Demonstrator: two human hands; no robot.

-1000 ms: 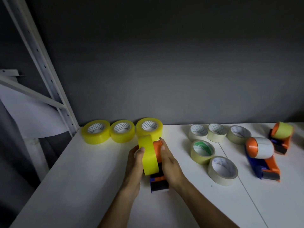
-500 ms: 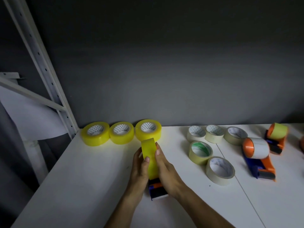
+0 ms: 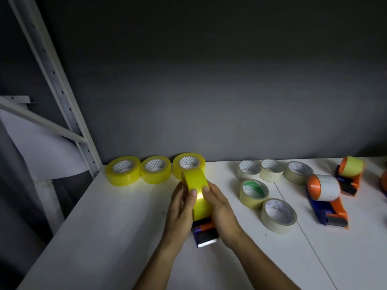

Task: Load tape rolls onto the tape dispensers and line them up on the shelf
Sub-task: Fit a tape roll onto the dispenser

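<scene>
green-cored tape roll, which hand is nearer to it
Right. The right hand grips the yellow roll on its side facing the green-cored tape roll, with bare shelf between them. The left hand grips the roll's far side.

Orange thing (image 3: 384, 182) right of far dispenser (image 3: 349, 177) cut off by picture edge, maybe another dispenser. Near dispenser (image 3: 204, 232) mostly hidden under yellow roll (image 3: 196, 193) and both hands. Arms cut off at bottom.
</scene>
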